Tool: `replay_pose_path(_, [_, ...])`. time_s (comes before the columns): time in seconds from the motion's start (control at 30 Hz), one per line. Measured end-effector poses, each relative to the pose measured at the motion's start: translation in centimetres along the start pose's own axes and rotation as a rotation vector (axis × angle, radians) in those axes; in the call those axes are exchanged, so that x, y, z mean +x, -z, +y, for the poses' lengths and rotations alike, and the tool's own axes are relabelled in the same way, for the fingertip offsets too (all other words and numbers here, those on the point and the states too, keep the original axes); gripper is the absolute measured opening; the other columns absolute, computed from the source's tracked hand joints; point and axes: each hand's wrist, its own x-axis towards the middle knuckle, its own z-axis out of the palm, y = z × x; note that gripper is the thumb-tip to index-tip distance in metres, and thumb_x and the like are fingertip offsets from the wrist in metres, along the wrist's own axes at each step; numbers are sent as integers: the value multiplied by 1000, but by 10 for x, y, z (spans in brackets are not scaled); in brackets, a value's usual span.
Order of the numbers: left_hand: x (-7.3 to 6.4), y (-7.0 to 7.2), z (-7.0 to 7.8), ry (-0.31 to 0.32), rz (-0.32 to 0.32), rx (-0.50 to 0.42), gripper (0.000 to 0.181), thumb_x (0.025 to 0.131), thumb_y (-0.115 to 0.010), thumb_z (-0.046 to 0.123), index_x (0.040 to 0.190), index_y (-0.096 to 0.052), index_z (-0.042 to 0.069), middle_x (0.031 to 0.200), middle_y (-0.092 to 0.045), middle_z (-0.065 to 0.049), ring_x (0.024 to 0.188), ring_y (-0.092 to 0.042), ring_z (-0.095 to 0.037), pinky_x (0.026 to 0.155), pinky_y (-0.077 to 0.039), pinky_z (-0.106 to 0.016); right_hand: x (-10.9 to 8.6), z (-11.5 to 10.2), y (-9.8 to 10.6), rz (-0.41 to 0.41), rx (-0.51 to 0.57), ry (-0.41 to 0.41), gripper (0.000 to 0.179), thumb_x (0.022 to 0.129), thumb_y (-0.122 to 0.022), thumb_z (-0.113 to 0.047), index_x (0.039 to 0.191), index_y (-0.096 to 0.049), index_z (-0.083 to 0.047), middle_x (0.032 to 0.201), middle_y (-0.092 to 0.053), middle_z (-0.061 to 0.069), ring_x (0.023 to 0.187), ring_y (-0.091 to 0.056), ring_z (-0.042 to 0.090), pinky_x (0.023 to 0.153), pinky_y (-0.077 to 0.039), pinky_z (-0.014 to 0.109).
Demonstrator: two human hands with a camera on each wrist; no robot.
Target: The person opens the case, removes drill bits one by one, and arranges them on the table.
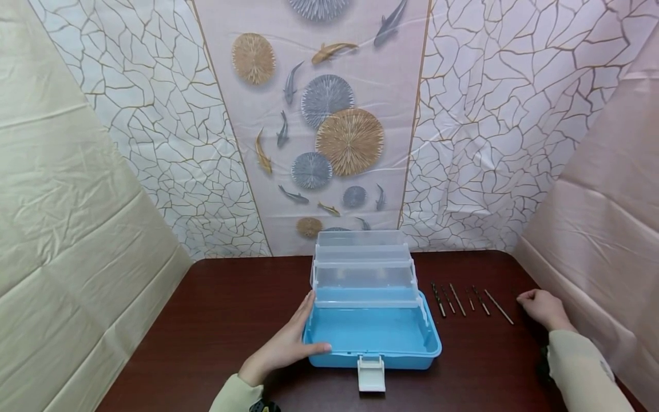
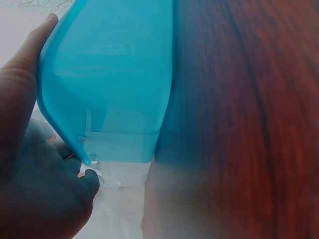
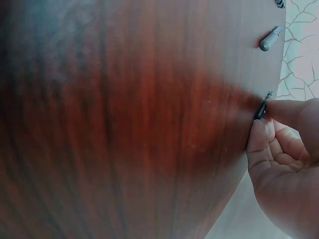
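Note:
A light blue toolbox (image 1: 376, 361) stands on the table with its clear tiered trays (image 1: 365, 274) raised at the back. My left hand (image 1: 283, 344) rests spread against its left end, thumb over the front rim and fingers reaching toward the back. The left wrist view shows the same hand along the box's edge. Far to the right, my right hand (image 1: 543, 309) pinches a small dark drill bit (image 3: 260, 112) between thumb and fingers, low at the table. Several more drill bits (image 1: 499, 306) lie in a row between that hand and the box.
The dark red-brown wooden table (image 1: 231, 326) carries everything. A white latch (image 1: 371, 375) hangs down at the box's front. Patterned cloth (image 1: 489, 143) hangs behind the table, and plain cloth (image 1: 607, 246) flanks it on the right.

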Motion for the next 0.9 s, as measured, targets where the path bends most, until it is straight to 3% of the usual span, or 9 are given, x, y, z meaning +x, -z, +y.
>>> replay_pose_path(0.5, [-1, 0, 1, -3, 6, 10, 113, 87, -79, 41, 163, 3, 28, 169, 5, -7, 153, -5, -32, 114, -22, -65, 2, 7, -5, 33, 29, -11, 35, 98, -55, -18, 101, -63, 16, 98, -66, 32, 90, -60, 52, 78, -47, 56])
replay_pose_path(0.77, [0, 0, -1, 0, 1, 4, 112, 88, -79, 41, 163, 3, 28, 169, 6, -3, 153, -3, -31, 114, -21, -64, -8, 2, -3, 55, 75, -49, 41, 101, -54, -21, 109, -62, 19, 110, -61, 38, 100, -55, 57, 81, -46, 56])
replay_pose_path(0.9, [0, -1, -1, -3, -7, 2, 112, 89, -78, 42, 163, 4, 27, 169, 6, -5, 153, -3, -31, 114, -22, -64, -18, 2, 0, 55, 125, -76, 46, 102, -53, -24, 112, -60, 21, 111, -60, 39, 96, -58, 51, 76, -48, 46])
